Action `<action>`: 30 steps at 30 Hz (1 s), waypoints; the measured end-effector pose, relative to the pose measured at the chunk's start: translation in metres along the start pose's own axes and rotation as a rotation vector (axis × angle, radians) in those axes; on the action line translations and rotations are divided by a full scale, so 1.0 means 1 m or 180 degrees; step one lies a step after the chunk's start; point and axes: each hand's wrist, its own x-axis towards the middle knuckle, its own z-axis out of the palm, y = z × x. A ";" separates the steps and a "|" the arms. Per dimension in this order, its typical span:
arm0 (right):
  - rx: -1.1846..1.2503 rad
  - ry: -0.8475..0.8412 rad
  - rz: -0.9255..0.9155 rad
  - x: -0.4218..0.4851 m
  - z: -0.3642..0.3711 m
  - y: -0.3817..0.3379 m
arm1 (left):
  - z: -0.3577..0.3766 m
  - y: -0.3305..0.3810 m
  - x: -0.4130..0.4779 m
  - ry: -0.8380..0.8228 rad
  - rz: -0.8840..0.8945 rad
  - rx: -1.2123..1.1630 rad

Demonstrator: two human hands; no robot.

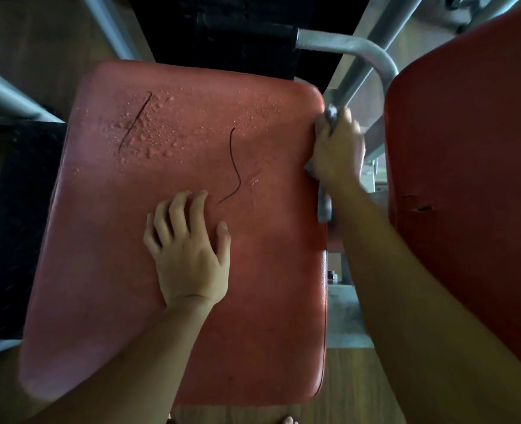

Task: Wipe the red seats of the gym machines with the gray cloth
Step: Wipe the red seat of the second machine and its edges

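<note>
Wiping is underway on the red seat [192, 240], right edge first. Nearest the camera, the person's left hand [189, 255] lies flat on the middle of the pad, fingers spread, gripping nothing, probably bracing. Further out, the right hand [337, 154] is closed around the gray cloth [325, 206] at the seat's right edge; the hand is motion-blurred, and only scraps of cloth show, one strip hanging below the wrist side and a bunched bit above the knuckles, touching or just beside the metal frame tube [354, 47]. Judged step: edge and side of this seat being done, top surface not yet finished. Water droplets [149, 133] bead over the far half of the pad, thickest at the far left, so the next move calls for bringing the cloth back onto the top and sweeping through that wet zone; the left hand would need to lift clear or shift. Two thin dark curved marks [234, 166] sit on the vinyl; cannot tell whether they are cuts, hairs or ink, so they may or may not wipe off. A second red pad [467, 179] stands close on the right, with a small tear in it. Gray steel tubing crosses left and top, over a wood-look floor [351, 387]; the lighting is dim.
</note>
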 end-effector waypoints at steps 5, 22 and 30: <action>-0.0201 0.0191 -0.1094 -0.086 0.005 0.001 | 0.000 0.000 0.000 0.0006 0.0005 -0.0076; -0.1361 -0.0565 -0.2653 -0.176 0.032 -0.025 | -0.040 -0.131 0.061 0.0215 0.0718 -0.1447; -0.1253 -0.0158 -0.1850 -0.051 0.052 -0.065 | -0.029 -0.160 0.072 0.0107 0.0765 -0.1413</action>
